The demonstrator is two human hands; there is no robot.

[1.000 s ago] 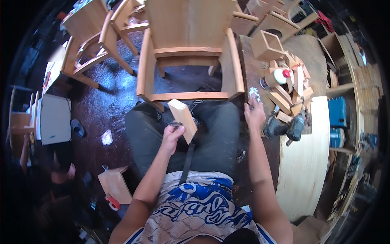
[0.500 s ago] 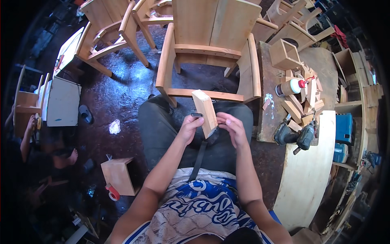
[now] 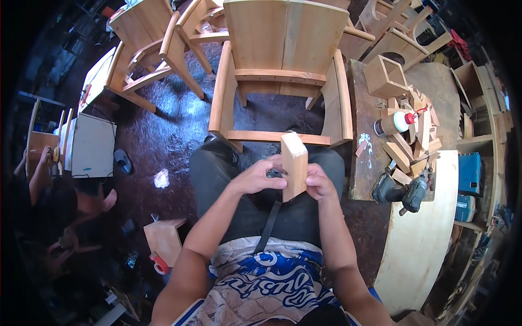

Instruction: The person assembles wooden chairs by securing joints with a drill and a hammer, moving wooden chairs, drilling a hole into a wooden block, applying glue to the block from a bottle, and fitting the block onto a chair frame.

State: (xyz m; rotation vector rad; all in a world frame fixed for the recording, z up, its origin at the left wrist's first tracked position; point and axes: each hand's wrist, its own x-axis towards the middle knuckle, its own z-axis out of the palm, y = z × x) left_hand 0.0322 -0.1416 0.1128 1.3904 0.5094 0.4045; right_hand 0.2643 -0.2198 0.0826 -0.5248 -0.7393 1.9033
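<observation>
Between my hands, over my lap, a light wooden block point(image 3: 295, 171) stands upright with its pale, rough end facing up. My left hand point(image 3: 260, 177) grips its left side, the thumb on the near part and the fingers behind. My right hand point(image 3: 319, 183) is closed on the block's right side, low down. A small dark thing shows in the gap of my left hand; I cannot tell clearly what it is. Just beyond the block is an unfinished wooden armchair point(image 3: 280, 76), its front rail point(image 3: 261, 136) near the block's top.
On the right, a workbench point(image 3: 361, 179) carries wood offcuts point(image 3: 399, 157), a glue bottle point(image 3: 392, 124), two power drills point(image 3: 416, 193) and an open wooden box point(image 3: 385, 77). A pale board point(image 3: 416, 244) lies nearer. Red tape point(image 3: 159, 263) hangs by a wooden box point(image 3: 164, 239). Another person's hand point(image 3: 46, 156) is far left.
The block has turned more upright and shifted right. My right hand has closed on it from beside it. The dark rod at my left hand is now mostly hidden. The view has shifted slightly.
</observation>
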